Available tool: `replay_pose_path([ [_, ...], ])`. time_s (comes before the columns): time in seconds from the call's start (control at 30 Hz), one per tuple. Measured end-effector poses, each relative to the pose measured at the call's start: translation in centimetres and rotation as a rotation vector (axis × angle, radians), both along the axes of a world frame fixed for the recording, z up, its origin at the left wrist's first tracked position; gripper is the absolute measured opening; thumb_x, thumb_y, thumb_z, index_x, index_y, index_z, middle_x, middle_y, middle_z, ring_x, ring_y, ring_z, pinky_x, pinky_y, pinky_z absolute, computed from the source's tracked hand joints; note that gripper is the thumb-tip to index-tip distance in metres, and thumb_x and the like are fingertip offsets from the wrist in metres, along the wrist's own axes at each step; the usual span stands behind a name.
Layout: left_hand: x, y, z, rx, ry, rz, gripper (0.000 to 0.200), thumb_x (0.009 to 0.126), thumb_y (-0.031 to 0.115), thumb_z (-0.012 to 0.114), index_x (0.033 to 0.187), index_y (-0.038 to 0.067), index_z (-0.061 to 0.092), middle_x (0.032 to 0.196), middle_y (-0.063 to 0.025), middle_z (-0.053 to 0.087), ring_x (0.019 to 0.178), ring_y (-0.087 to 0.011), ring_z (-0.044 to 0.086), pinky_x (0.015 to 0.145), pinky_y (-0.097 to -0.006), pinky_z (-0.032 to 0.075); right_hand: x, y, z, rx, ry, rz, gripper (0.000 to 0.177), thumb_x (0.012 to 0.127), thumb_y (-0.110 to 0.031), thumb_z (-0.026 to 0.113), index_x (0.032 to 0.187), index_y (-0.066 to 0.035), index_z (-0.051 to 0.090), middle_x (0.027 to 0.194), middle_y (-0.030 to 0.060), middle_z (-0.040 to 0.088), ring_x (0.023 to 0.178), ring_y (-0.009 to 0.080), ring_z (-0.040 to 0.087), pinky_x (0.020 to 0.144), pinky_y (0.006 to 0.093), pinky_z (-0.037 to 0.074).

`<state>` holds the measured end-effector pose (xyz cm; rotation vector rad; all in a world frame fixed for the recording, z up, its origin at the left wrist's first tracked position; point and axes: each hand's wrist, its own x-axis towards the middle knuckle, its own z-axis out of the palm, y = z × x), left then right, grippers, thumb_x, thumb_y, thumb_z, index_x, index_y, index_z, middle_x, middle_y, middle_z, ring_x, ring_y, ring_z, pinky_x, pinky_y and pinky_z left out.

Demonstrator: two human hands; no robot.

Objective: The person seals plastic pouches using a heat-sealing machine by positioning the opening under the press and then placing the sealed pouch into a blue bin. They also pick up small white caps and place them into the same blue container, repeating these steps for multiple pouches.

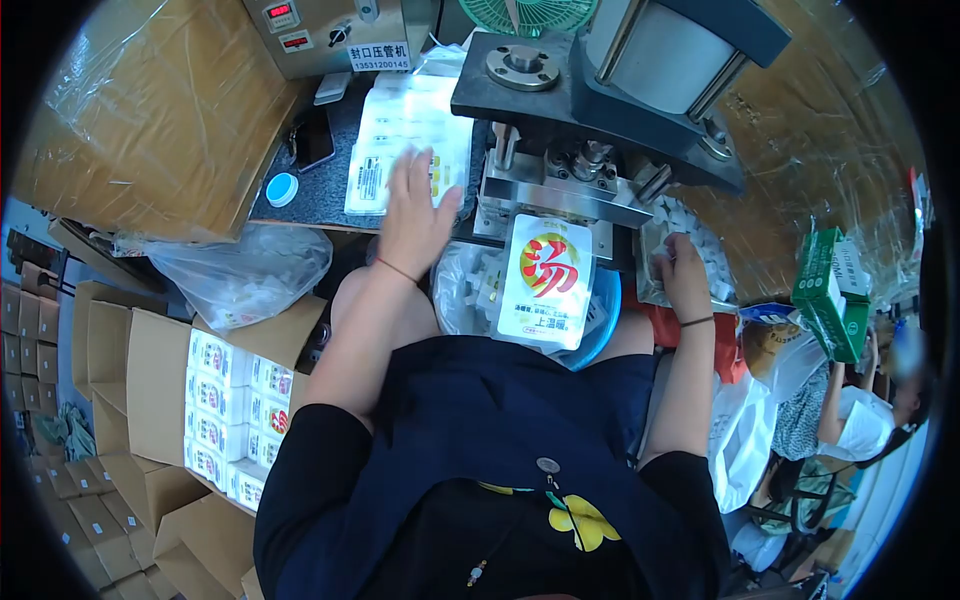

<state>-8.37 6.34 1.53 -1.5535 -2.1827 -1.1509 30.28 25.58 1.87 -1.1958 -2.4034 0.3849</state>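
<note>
My left hand [412,222] is over the near end of a row of overlapping white pouches [375,145] on the dark worktop, its fingers stretched out and slightly blurred. A white pouch with red characters on a yellow-green circle [549,280] stands out from the front of the metal press [565,195], its printed face up, with neither hand on it. My right hand [686,280] is at the right of the press, beside a tray of small white pieces [710,255]. Its fingers are curled together; what they hold, if anything, is hidden.
Below the pouch is a blue basin [606,310] with a plastic liner. A control box [330,40], phone [315,138] and blue-white lid [282,189] are at the upper left. An open carton [160,385] holds packed pouches. At right are a green box [832,295] and another person [855,420].
</note>
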Motion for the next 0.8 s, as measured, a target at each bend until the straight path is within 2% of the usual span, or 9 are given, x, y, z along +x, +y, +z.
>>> replay_pose_path([
  [0.03, -1.6, -0.5, 0.1, -0.05, 0.344, 0.101, 0.064, 0.093, 0.028, 0.071, 0.145, 0.002, 0.046, 0.139, -0.0266, 0.053, 0.128, -0.043, 0.052, 0.107, -0.0527, 0.04, 0.1, -0.2, -0.3, 0.108, 0.008, -0.014, 0.027, 0.092, -0.01, 0.065, 0.116, -0.001, 0.055, 0.103, 0.0226, 0.065, 0.097, 0.0436, 0.064, 0.084, 0.0478, 0.052],
  [0.17, -1.6, -4.7, -2.1, -0.317, 0.42, -0.219, 0.052, 0.092, 0.021, 0.068, 0.141, 0.006, 0.055, 0.139, -0.0186, 0.057, 0.127, -0.0393, 0.054, 0.105, -0.0507, 0.042, -0.4, -2.3, 0.9, 0.289, 0.137, -0.132, 0.024, 0.098, -0.016, 0.058, 0.117, -0.001, 0.058, 0.105, 0.0223, 0.068, 0.095, 0.0433, 0.066, 0.082, 0.0478, 0.053],
  [0.2, -1.9, -4.8, -3.2, -0.171, 0.368, -0.236, 0.033, 0.096, 0.015, 0.064, 0.128, 0.004, 0.066, 0.122, -0.0151, 0.067, 0.113, -0.0317, 0.065, 0.095, -0.0415, 0.05, -1.0, -3.4, 1.7, 0.263, 0.187, -0.182, 0.024, 0.099, -0.017, 0.057, 0.117, -0.001, 0.06, 0.106, 0.0223, 0.068, 0.095, 0.0432, 0.066, 0.081, 0.0478, 0.053],
  [0.3, -0.3, -6.2, -3.7, -0.042, -0.819, -0.325, 0.022, 0.1, 0.013, 0.061, 0.115, 0.0, 0.071, 0.1, -0.0129, 0.073, 0.093, -0.0196, 0.07, 0.081, -0.0305, 0.054, -3.1, -6.2, 2.9, 0.198, 0.185, 0.004, 0.019, 0.099, -0.017, 0.06, 0.108, -0.001, 0.065, 0.101, 0.0212, 0.07, 0.093, 0.0407, 0.067, 0.081, 0.046, 0.054],
  [0.33, 1.5, -5.9, -2.9, 0.004, -0.962, -0.353, 0.023, 0.102, 0.016, 0.062, 0.107, -0.003, 0.074, 0.09, -0.0111, 0.075, 0.08, -0.011, 0.068, 0.073, -0.0261, 0.053, -4.4, -7.1, 3.6, 0.176, 0.22, 0.157, 0.018, 0.097, -0.017, 0.064, 0.103, 0.0, 0.067, 0.098, 0.0193, 0.071, 0.09, 0.0383, 0.068, 0.08, 0.0441, 0.054],
  [0.43, 4.8, -6.0, -0.5, -0.263, -0.855, -0.467, 0.025, 0.096, 0.023, 0.073, 0.102, -0.002, 0.076, 0.082, -0.0053, 0.075, 0.072, -0.0079, 0.065, 0.067, -0.0255, 0.052, -7.8, -9.6, 5.7, -0.058, 0.332, 0.375, 0.017, 0.09, -0.016, 0.074, 0.097, 0.0, 0.07, 0.088, 0.0143, 0.071, 0.084, 0.0313, 0.069, 0.077, 0.039, 0.054],
  [0.53, 7.8, -5.1, 0.3, -0.381, -0.772, -0.492, 0.028, 0.094, 0.026, 0.076, 0.1, -0.001, 0.077, 0.081, -0.0034, 0.074, 0.07, -0.0064, 0.063, 0.065, -0.0248, 0.051, -9.8, -10.6, 7.2, -0.423, 0.589, 0.258, 0.019, 0.087, -0.015, 0.076, 0.098, -0.002, 0.07, 0.086, 0.0138, 0.069, 0.08, 0.0308, 0.067, 0.075, 0.0379, 0.054],
  [0.63, 10.0, -4.6, -0.2, -0.446, -1.097, -0.609, 0.031, 0.095, 0.029, 0.075, 0.098, -0.001, 0.077, 0.08, -0.0027, 0.074, 0.07, -0.0058, 0.062, 0.063, -0.0254, 0.05, -10.3, -10.0, 6.6, -0.238, 0.416, 0.414, 0.015, 0.089, -0.01, 0.072, 0.1, 0.0, 0.069, 0.091, 0.0118, 0.068, 0.081, 0.0237, 0.065, 0.072, 0.0324, 0.051],
  [0.8, 12.7, -4.4, -0.4, -0.506, -1.68, -0.851, 0.036, 0.1, 0.024, 0.069, 0.125, -0.002, 0.067, 0.113, -0.0072, 0.073, 0.097, -0.0104, 0.067, 0.089, -0.0289, 0.055, -7.4, -8.3, 6.5, -0.258, 0.198, 0.563, 0.024, 0.101, -0.02, 0.058, 0.11, -0.001, 0.068, 0.098, 0.0147, 0.069, 0.094, 0.0329, 0.066, 0.085, 0.041, 0.051],
])
